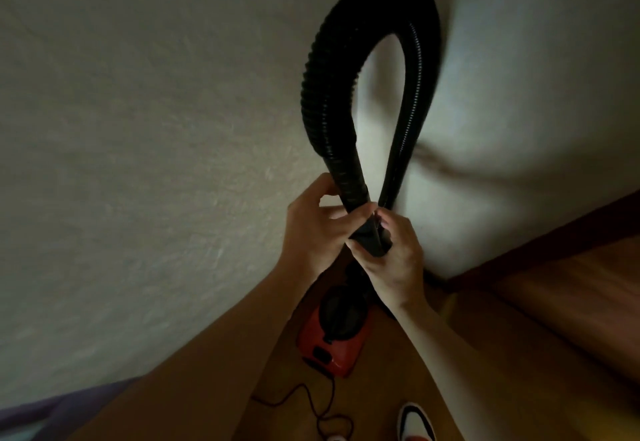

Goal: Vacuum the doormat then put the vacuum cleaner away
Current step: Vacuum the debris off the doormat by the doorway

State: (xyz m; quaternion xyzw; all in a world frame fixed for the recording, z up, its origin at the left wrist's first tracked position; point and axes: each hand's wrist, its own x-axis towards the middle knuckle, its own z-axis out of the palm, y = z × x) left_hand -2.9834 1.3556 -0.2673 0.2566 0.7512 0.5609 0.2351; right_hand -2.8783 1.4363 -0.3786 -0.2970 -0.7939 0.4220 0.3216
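A black ribbed vacuum hose [313,87] arches up in a tall loop against the pale wall. Its two runs come together at the bottom of the loop, where both hands hold it. My left hand [311,229] grips the thicker left run and the dark cuff at its end. My right hand [398,253] closes on the thinner right run, touching the left hand. Below the hands the red vacuum cleaner [334,333], with a black round top, sits on the wooden floor close to the wall. The doormat is not in view.
A thin black power cord [311,402] snakes loosely over the wooden floor [540,302] in front of the vacuum. A white and red shoe [415,421] shows at the bottom edge. The wall [138,129] fills the left side and a dark skirting board [540,236] runs at right.
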